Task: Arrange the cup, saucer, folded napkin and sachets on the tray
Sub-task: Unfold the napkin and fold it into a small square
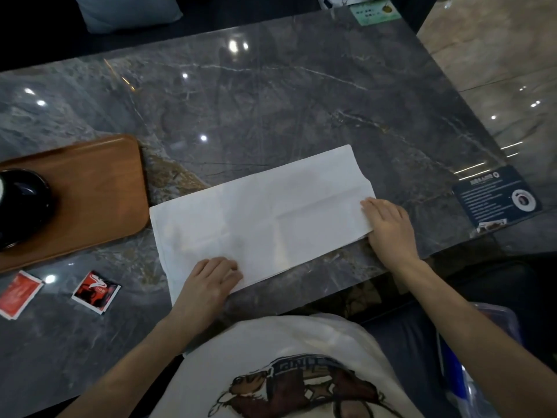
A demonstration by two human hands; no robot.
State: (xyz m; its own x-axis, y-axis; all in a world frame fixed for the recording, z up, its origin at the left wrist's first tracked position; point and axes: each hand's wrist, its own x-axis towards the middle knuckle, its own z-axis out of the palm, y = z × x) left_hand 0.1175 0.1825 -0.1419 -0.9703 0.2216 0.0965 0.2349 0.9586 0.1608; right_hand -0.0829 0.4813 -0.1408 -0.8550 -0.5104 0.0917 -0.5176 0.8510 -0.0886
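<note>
A: Big grey marble table (271, 101), glossy, ceiling lights bouncing off it.

B: Next down, white napkin (262, 212), spread as a long strip near the front edge, slanting up toward the right. Creases across it, folded over along its length by the look of the layered edge.

A: Wooden tray (99, 188) at the left edge, just beside the napkin's left end. Not quite touching, as far as can be told.

B: Dark cup (22, 203) on the tray's left part, half cut off by the picture's edge. Saucer under it? Cannot tell.

A: Left hand (211, 282) flat on the napkin's near left corner, fingers relaxed, pressing, gripping nothing.

B: Right hand (388, 224) on the napkin's right end, fingers out straight over the edge, also pressing rather than pinching.

A: Smallest now: two red sachets on the table in front of the tray, near the front left. One (96, 292) dark-printed, the other (19, 294) plain red, lying apart.

B: Dark card (497, 197) flat at the right front corner.
</note>
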